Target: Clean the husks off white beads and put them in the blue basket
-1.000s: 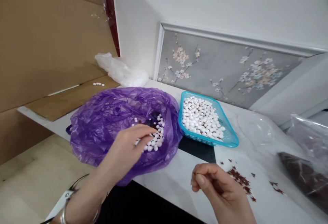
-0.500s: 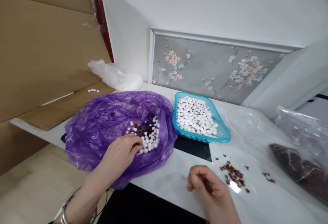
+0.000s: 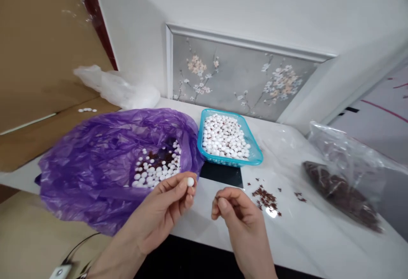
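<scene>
My left hand (image 3: 167,206) pinches a small white ball (image 3: 190,181) between thumb and fingertips, just in front of the purple plastic bag (image 3: 83,160). Many similar white balls (image 3: 153,177) lie in that bag's opening, with dark brown bits among them. To the right, a short gap away, my right hand (image 3: 244,223) is closed in a pinch over the white table. Whatever sits between its fingertips is too small to make out. Beyond that hand lies a loose pile of small brown star-shaped pieces (image 3: 267,198).
A turquoise basket (image 3: 255,160) full of white balls stands behind the hands. At the right lies a clear bag (image 3: 341,194) with dark brown contents. A whitish plastic bag (image 3: 117,89) and cardboard (image 3: 38,49) are at the left. A framed flower panel (image 3: 223,70) backs the table.
My left hand has come out of the purple bag and moved right, now holding a white ball up near my right hand. The right hand keeps its pinch. The view has shifted right.
</scene>
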Tool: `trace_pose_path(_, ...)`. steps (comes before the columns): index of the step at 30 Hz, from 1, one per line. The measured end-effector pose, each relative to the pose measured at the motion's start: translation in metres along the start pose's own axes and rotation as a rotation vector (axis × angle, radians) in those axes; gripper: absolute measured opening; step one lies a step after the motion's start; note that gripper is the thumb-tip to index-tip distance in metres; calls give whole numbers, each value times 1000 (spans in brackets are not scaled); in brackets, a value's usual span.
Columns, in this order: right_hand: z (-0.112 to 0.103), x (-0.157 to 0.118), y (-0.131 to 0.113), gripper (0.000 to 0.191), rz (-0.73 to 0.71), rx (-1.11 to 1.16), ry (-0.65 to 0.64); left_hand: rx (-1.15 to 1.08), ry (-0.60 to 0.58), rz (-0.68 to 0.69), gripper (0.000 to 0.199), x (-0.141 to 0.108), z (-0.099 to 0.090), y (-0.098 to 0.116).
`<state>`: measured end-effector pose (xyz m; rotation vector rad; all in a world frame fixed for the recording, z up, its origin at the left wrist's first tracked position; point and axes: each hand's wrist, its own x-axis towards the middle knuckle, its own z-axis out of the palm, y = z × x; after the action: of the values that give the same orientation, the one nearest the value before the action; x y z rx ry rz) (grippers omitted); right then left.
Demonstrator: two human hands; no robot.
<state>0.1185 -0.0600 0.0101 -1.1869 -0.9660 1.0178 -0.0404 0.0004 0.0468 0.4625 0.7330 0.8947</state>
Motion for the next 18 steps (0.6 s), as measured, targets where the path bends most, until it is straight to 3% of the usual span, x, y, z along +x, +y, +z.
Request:
trace_pose_path(6, 2, 5, -10, 15, -54, 26, -4, 2, -161, -70, 8, 18, 12, -27)
trace_pose_path(8, 3, 7, -11, 15, -72, 30, 8, 51, -197, -58, 12, 21, 14, -32)
trace_pose_path(18, 4, 8, -6, 14, -252, -223, 80, 193, -206, 43, 17, 25, 14, -38)
